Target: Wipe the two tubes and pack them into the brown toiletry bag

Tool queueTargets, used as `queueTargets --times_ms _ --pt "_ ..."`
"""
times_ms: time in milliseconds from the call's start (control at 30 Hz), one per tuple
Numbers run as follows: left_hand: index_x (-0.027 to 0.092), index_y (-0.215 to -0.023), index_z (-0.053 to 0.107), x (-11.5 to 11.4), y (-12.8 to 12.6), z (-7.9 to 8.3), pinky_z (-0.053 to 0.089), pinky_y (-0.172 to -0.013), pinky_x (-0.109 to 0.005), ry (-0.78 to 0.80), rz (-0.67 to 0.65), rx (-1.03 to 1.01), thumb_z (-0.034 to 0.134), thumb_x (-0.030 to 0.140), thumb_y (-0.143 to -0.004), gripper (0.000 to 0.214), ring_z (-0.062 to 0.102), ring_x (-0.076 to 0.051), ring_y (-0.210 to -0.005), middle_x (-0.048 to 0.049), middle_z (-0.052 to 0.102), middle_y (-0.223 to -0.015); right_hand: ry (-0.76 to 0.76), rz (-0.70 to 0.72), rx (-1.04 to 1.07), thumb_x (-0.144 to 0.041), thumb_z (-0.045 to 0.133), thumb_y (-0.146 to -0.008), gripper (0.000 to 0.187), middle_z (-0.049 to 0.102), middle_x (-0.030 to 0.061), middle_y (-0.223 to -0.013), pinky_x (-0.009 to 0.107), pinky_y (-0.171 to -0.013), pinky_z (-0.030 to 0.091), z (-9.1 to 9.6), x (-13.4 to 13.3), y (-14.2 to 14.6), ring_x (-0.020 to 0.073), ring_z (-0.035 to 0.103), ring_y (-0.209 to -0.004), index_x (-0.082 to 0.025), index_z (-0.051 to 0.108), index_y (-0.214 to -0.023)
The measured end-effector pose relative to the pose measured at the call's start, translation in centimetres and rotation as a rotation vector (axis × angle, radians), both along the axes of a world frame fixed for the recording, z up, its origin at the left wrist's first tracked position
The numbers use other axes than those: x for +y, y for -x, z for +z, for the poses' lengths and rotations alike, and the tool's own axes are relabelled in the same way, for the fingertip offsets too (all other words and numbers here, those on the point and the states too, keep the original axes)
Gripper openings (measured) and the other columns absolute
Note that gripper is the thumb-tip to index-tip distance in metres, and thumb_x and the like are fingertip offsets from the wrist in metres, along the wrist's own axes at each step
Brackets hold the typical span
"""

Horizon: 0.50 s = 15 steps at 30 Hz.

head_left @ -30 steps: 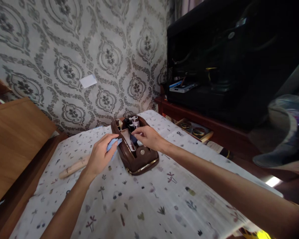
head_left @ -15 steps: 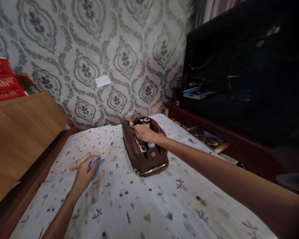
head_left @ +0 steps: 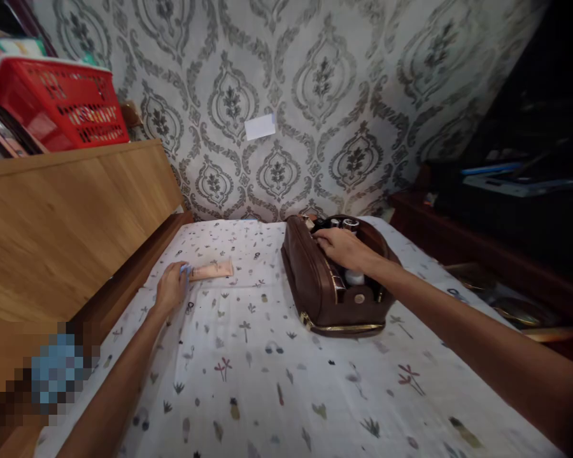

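Note:
A brown zip cosmetic bag (head_left: 302, 280) stands unzipped on the patterned cloth, packed with bottles and small items. My right hand (head_left: 344, 248) reaches over its opening, fingers closed on the inner left rim; the fingertips are partly hidden. Off to the left, my left hand (head_left: 170, 286) is closed on a blue cloth (head_left: 185, 270), of which only a little shows between the fingers. That hand rests at the cap end of a beige squeeze tube (head_left: 212, 270) lying flat; whether the fingers also grip the tube is hard to see.
A white printed cloth (head_left: 267, 394) covers the surface. Along the left runs a wooden panel (head_left: 90, 197), with a red basket (head_left: 62, 102) on top. The patterned wall (head_left: 277, 76) closes off the back. At right stands a dark red wooden ledge (head_left: 424, 222) with items below.
The view has turned left, so everything sits farther right. My left hand has shifted from over the tube to its left end, uncovering it. My right hand stays at the bag's rim.

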<state>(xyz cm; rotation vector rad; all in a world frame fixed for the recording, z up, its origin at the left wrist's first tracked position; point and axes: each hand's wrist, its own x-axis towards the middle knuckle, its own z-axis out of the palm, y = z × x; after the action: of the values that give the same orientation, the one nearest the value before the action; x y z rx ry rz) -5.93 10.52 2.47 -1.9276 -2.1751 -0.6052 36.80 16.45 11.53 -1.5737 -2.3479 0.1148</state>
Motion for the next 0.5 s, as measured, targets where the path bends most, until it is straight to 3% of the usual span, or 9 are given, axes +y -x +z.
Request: queueTargets --times_ms 133,267,400,500 --pt "0.015 -0.125 0.06 1.9 -0.1 -0.2 0.045 -0.101 -0.039 0.122 -0.03 0.039 0.036 0.021 -0.093 0.04 0.054 -0.028 -0.126 -0.0154 0.062 -0.132 -0.199 -0.046 0.248 -0.014 0.044 -0.09 0.034 0.077 0.0114 -0.102 0.032 -0.084 0.051 0.2 -2.4 -0.3 0.0247 0.071 -0.095 -0.015 0.074 -0.106" --pt "0.018 -0.1 0.068 3.0 0.1 0.6 0.049 -0.086 -0.035 0.261 -0.045 0.05 0.044 0.025 -0.089 0.027 0.063 -0.027 -0.107 -0.0119 0.072 -0.108 -0.428 0.009 0.55 -0.023 0.048 -0.092 0.029 0.075 0.0094 -0.103 0.032 -0.077 0.055 0.1 -7.3 0.7 0.0227 0.07 -0.09 -0.019 0.071 -0.109" --pt "0.02 -0.074 0.063 2.5 0.0 2.9 0.046 -0.072 -0.029 0.332 -0.145 0.034 0.041 0.044 -0.092 0.038 0.064 -0.023 -0.08 -0.0053 0.069 -0.078 -0.378 0.205 0.644 -0.025 0.049 -0.095 0.025 0.075 0.0093 -0.101 0.033 -0.08 0.056 -1.7 -11.4 2.6 0.0218 0.07 -0.093 -0.02 0.07 -0.108" --pt "0.019 -0.075 0.063 1.7 -1.0 3.6 0.045 -0.069 -0.029 0.298 -0.222 -0.019 0.035 0.05 -0.094 0.046 0.061 -0.021 -0.073 -0.0042 0.067 -0.073 -0.222 0.315 0.656 -0.022 0.046 -0.095 0.025 0.075 0.009 -0.098 0.032 -0.081 0.056 -4.2 -12.3 4.6 0.0206 0.071 -0.091 -0.02 0.069 -0.106"
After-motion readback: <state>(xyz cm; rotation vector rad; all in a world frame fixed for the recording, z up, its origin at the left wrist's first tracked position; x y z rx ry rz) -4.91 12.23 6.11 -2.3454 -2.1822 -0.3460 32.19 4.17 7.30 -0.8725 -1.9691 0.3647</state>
